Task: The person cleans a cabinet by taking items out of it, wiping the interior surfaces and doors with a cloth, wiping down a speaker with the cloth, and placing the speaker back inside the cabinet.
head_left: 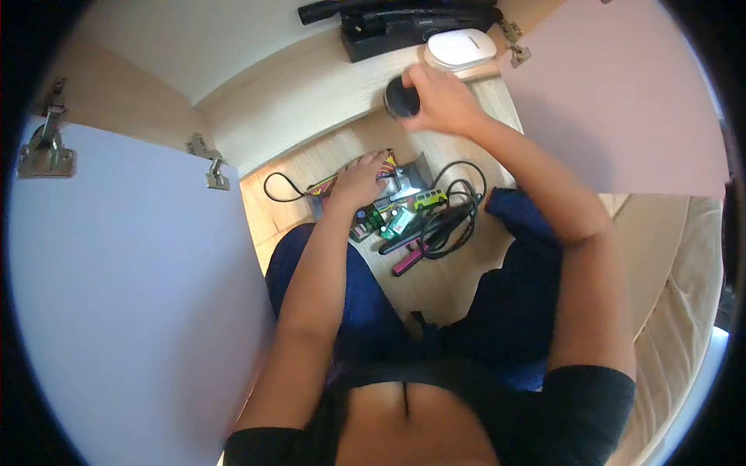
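Note:
My right hand (447, 101) is wrapped round a dark round object (402, 99), like a black cup or jar seen end-on; its kind is unclear. It is held above the cabinet floor, beside a white oval case (461, 49). My left hand (360, 182) lies with fingers stretched over a colourful patterned pouch (322, 187) on the floor. Close to it sit a small green toy van (430, 199), a white and teal toy vehicle (397, 223) and a shiny clear packet (409, 179). A hair straightener (410, 260), pink and black, lies with its black cord (452, 233) coiled over it.
A light wood cabinet stands open between a left door (140, 287) and a right door (614, 109), both with metal hinges. Black boxy items (412, 27) rest on its raised shelf (311, 128). A thin dark loop (278, 189) sticks out left of the pouch. Beige fabric (684, 272) hangs at right.

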Action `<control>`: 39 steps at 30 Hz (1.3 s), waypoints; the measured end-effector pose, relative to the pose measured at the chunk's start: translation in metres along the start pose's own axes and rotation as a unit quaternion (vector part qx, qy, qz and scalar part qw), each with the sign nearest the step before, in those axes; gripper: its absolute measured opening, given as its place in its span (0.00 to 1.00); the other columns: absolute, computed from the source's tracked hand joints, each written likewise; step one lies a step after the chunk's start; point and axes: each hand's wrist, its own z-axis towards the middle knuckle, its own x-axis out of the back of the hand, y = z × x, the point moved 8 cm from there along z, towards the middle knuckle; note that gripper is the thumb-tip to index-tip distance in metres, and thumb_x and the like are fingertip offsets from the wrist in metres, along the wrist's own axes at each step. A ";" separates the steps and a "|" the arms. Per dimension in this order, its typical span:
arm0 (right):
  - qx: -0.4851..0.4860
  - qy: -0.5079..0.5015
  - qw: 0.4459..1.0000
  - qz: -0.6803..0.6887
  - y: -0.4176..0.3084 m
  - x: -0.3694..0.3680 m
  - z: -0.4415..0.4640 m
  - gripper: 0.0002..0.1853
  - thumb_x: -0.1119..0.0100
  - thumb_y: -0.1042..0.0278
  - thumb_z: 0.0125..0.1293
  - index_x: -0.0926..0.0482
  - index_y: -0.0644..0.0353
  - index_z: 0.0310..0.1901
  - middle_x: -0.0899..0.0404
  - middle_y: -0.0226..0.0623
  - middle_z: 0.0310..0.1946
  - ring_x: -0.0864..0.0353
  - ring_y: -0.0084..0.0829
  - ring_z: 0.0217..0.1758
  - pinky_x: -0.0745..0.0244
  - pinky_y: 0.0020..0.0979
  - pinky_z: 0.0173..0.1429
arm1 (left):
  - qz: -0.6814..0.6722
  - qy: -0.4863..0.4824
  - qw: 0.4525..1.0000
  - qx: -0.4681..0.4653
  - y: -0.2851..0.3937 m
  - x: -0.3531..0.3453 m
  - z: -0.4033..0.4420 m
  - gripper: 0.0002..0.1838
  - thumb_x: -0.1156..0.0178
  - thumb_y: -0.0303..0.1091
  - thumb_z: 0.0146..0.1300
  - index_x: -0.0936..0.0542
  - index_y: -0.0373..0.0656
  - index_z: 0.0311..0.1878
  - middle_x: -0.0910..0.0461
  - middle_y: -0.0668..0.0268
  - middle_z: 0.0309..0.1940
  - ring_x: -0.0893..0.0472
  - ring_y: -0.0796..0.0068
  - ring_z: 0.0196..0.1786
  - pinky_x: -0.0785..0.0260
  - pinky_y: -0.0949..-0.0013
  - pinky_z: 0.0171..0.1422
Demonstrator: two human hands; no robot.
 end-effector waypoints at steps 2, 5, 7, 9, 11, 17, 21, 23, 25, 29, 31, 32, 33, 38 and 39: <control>0.041 -0.046 0.998 0.032 0.004 -0.007 -0.035 0.32 0.29 0.54 0.41 0.32 0.56 0.47 0.25 0.43 0.41 0.23 0.48 0.46 0.29 0.42 0.50 | 0.005 0.009 1.000 -0.005 -0.003 -0.006 0.004 0.34 0.42 0.45 0.59 0.38 0.52 0.69 0.38 0.62 0.68 0.35 0.57 0.67 0.43 0.52 0.69; -0.020 -0.126 0.992 -0.007 0.042 -0.048 -0.078 0.33 0.29 0.58 0.42 0.34 0.54 0.50 0.28 0.44 0.46 0.24 0.49 0.48 0.29 0.43 0.51 | 0.001 -0.003 1.000 0.019 0.010 0.005 -0.002 0.34 0.42 0.45 0.59 0.38 0.51 0.69 0.38 0.62 0.68 0.35 0.57 0.67 0.43 0.51 0.69; -0.182 -0.149 0.972 0.027 0.076 -0.069 -0.091 0.31 0.29 0.56 0.45 0.33 0.52 0.50 0.29 0.46 0.50 0.24 0.48 0.51 0.30 0.43 0.56 | -0.003 0.012 1.000 0.012 0.007 0.002 -0.002 0.34 0.42 0.44 0.58 0.37 0.49 0.68 0.37 0.62 0.67 0.35 0.56 0.67 0.43 0.51 0.69; -0.194 -0.173 0.965 0.021 0.077 -0.084 -0.093 0.31 0.29 0.54 0.45 0.32 0.52 0.50 0.29 0.45 0.51 0.24 0.48 0.51 0.29 0.44 0.56 | -0.016 0.021 1.000 0.004 0.004 0.003 0.000 0.33 0.41 0.43 0.58 0.36 0.49 0.67 0.36 0.61 0.66 0.34 0.56 0.66 0.42 0.53 0.69; -0.206 -0.200 0.958 0.013 0.078 -0.092 -0.092 0.32 0.28 0.52 0.46 0.32 0.53 0.51 0.30 0.45 0.51 0.24 0.48 0.52 0.29 0.44 0.56 | -0.021 0.016 1.000 0.001 0.003 0.004 0.001 0.32 0.41 0.43 0.58 0.35 0.49 0.66 0.35 0.60 0.65 0.33 0.55 0.65 0.42 0.54 0.69; 0.039 -0.100 0.969 -0.222 0.052 -0.009 -0.012 0.22 0.41 0.63 0.57 0.29 0.49 0.55 0.29 0.35 0.51 0.27 0.36 0.57 0.30 0.36 0.56 | -0.022 0.038 0.999 -0.012 0.007 0.008 0.000 0.30 0.42 0.42 0.58 0.32 0.47 0.64 0.32 0.59 0.63 0.31 0.55 0.63 0.39 0.56 0.67; 0.152 0.042 0.922 -0.354 0.074 0.018 0.024 0.31 0.45 0.75 0.57 0.36 0.46 0.64 0.30 0.29 0.55 0.29 0.29 0.59 0.33 0.30 0.58 | -0.030 0.036 0.999 -0.015 0.005 0.009 0.002 0.29 0.42 0.41 0.58 0.32 0.47 0.64 0.32 0.59 0.62 0.31 0.55 0.62 0.38 0.56 0.66; 0.113 -0.019 0.935 -0.335 0.091 0.010 0.041 0.39 0.44 0.77 0.55 0.43 0.44 0.69 0.33 0.27 0.59 0.30 0.29 0.60 0.32 0.31 0.58 | -0.026 0.038 0.999 -0.011 0.006 0.011 0.001 0.29 0.43 0.40 0.58 0.32 0.47 0.64 0.32 0.60 0.62 0.31 0.55 0.62 0.38 0.56 0.66; 0.070 -0.073 0.950 -0.294 0.099 0.005 0.047 0.41 0.38 0.77 0.50 0.42 0.44 0.68 0.35 0.26 0.60 0.31 0.29 0.60 0.31 0.31 0.58 | -0.027 0.035 0.999 -0.008 0.006 0.011 0.001 0.29 0.43 0.40 0.58 0.32 0.48 0.64 0.32 0.60 0.62 0.31 0.55 0.62 0.38 0.56 0.66; 0.084 -0.085 0.942 -0.315 0.097 0.003 0.047 0.44 0.33 0.74 0.45 0.40 0.45 0.66 0.36 0.26 0.62 0.32 0.30 0.61 0.30 0.32 0.60 | -0.026 0.038 0.999 0.000 0.007 0.012 0.001 0.29 0.42 0.38 0.58 0.32 0.47 0.64 0.32 0.59 0.62 0.31 0.54 0.62 0.38 0.57 0.66; 0.145 -0.064 0.946 -0.282 0.091 0.002 0.045 0.45 0.29 0.72 0.40 0.39 0.48 0.64 0.34 0.29 0.60 0.32 0.32 0.62 0.33 0.35 0.64 | -0.028 0.040 0.999 -0.006 0.004 0.012 0.001 0.29 0.41 0.36 0.57 0.33 0.47 0.64 0.32 0.58 0.62 0.30 0.52 0.61 0.38 0.58 0.66; 0.145 -0.065 0.946 -0.282 0.094 0.002 0.044 0.45 0.29 0.72 0.40 0.39 0.48 0.64 0.34 0.29 0.60 0.32 0.32 0.62 0.33 0.35 0.64 | -0.027 0.039 0.999 -0.001 0.003 0.011 0.002 0.29 0.43 0.38 0.58 0.32 0.47 0.64 0.32 0.59 0.62 0.31 0.54 0.62 0.39 0.57 0.67; 0.193 -0.037 0.938 -0.286 0.087 0.006 0.040 0.43 0.30 0.74 0.41 0.38 0.49 0.63 0.33 0.30 0.59 0.33 0.34 0.62 0.35 0.35 0.67 | -0.028 0.035 0.999 0.003 0.003 0.010 0.002 0.28 0.44 0.39 0.59 0.32 0.48 0.64 0.32 0.60 0.62 0.31 0.55 0.63 0.41 0.55 0.68; 0.290 -0.009 0.933 -0.215 0.053 0.014 -0.003 0.16 0.47 0.73 0.56 0.32 0.53 0.48 0.30 0.31 0.52 0.28 0.36 0.58 0.33 0.40 0.64 | -0.025 0.021 0.999 0.002 0.001 0.006 0.007 0.28 0.44 0.41 0.60 0.32 0.48 0.65 0.33 0.60 0.63 0.32 0.54 0.63 0.41 0.56 0.68; 0.287 -0.012 0.933 -0.215 0.045 0.016 -0.015 0.16 0.47 0.73 0.56 0.32 0.53 0.48 0.30 0.31 0.52 0.28 0.36 0.58 0.33 0.40 0.64 | -0.023 0.027 0.999 0.012 0.000 0.007 0.006 0.28 0.44 0.41 0.60 0.33 0.48 0.65 0.33 0.61 0.63 0.32 0.54 0.63 0.41 0.56 0.68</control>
